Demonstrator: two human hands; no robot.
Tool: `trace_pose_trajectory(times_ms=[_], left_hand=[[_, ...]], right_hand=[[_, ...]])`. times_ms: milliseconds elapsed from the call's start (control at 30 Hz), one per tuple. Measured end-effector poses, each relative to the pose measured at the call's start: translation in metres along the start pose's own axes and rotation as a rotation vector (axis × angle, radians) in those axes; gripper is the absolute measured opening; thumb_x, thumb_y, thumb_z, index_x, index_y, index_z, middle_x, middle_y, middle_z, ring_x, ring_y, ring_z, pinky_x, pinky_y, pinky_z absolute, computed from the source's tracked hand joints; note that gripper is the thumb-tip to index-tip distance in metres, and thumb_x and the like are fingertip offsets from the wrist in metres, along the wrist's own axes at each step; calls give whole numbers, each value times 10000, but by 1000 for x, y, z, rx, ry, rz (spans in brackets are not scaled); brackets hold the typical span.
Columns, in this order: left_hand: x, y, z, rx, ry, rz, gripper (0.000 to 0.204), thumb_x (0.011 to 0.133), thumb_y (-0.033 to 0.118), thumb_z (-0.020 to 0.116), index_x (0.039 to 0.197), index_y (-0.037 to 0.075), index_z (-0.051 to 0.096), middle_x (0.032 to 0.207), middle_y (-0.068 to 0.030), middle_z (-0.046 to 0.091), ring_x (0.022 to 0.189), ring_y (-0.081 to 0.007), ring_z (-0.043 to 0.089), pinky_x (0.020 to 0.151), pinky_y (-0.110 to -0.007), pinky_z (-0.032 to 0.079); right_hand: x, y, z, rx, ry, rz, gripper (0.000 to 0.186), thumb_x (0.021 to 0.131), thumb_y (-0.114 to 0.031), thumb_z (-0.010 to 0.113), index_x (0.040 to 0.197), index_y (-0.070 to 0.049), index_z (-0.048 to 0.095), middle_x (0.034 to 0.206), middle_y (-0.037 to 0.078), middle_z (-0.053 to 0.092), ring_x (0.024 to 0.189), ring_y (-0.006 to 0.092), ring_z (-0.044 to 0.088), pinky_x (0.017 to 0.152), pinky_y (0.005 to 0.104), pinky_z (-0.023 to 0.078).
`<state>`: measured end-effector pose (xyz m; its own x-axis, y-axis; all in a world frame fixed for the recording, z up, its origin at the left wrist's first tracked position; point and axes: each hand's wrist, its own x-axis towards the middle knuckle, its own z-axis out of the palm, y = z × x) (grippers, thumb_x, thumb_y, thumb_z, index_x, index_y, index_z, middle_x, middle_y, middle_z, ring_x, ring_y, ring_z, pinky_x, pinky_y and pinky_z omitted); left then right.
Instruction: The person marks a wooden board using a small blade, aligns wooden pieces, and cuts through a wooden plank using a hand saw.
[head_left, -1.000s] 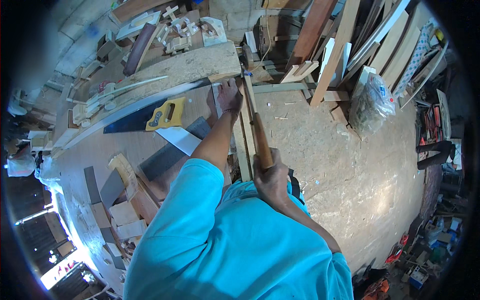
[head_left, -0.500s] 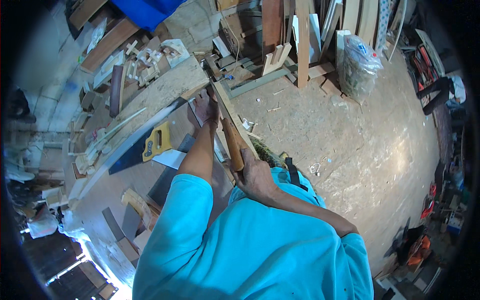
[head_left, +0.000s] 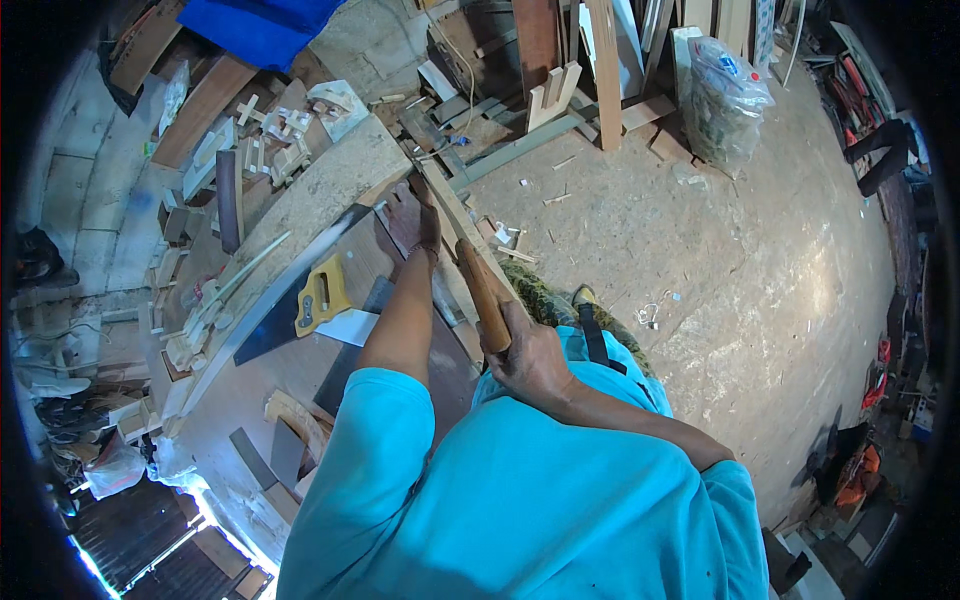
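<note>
My left hand (head_left: 410,218) presses with curled fingers on a narrow wooden strip (head_left: 450,205) at the workbench's edge. My right hand (head_left: 525,355) is closed on a long brown wooden handle (head_left: 478,285), angled along that strip near my body; whatever is at its far end is hard to make out. Left of my left arm, a handsaw with a yellow handle (head_left: 318,295) and dark blade lies on a board beside a white piece (head_left: 348,326) and dark offcuts (head_left: 285,450).
Small wooden pieces (head_left: 270,130) and a long plank (head_left: 310,180) cover the bench's back. Upright boards (head_left: 605,70), a filled clear plastic bag (head_left: 725,105) and scattered scraps stand or lie on the concrete floor (head_left: 720,300). A blue sheet (head_left: 255,25) is at upper left.
My viewpoint has turned, tilting the bench and showing more floor and the blue sheet. My right hand and the handle have shifted relative to the strip; my left hand remains at its far part.
</note>
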<state>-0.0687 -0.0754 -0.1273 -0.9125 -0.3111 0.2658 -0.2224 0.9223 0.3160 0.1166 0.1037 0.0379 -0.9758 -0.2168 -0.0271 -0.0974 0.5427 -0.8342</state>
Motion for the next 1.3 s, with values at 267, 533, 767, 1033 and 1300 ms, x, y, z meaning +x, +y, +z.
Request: trace_pose_trajectory(times_ms=[267,533,767,1033,1300], left_hand=[[3,-13,15,104,39,141,331,727,146,461,1040,38,467,1000,-167,496,941,-321,474,823,-375,378],[-3,-15,17,60,-39,63,334,729,152,460,1045,43,469,996,-169,488,945,-312,468,829,-370,368],[4,-21,21,95,-38,159,297,756,160,447,1035,60,472,1003,-143,488,957,-291,460,830,-360,367],[7,-26,25,214,42,261,271,781,183,424,1021,69,478,980,-122,480,959,-270,452,817,-356,368],[7,-45,52,225,30,243,266,767,194,449,997,73,502,988,-105,477,955,-263,450,802,-340,371]], right_hand=[[54,-4,9,-42,85,-59,424,659,-118,616,1002,-18,389,656,232,543,599,395,550,530,457,442],[33,-7,-7,-44,-51,60,479,661,-119,627,1048,-9,368,654,228,544,579,396,545,514,452,443],[36,5,6,-78,-80,23,402,662,-158,623,948,-37,366,667,237,542,576,385,548,502,463,429],[51,1,2,-103,-12,-3,543,644,-176,639,1075,-17,350,628,190,554,572,365,560,490,446,438],[41,9,6,-55,-24,-30,445,650,-149,621,986,-5,367,654,221,554,587,386,551,518,463,434]])
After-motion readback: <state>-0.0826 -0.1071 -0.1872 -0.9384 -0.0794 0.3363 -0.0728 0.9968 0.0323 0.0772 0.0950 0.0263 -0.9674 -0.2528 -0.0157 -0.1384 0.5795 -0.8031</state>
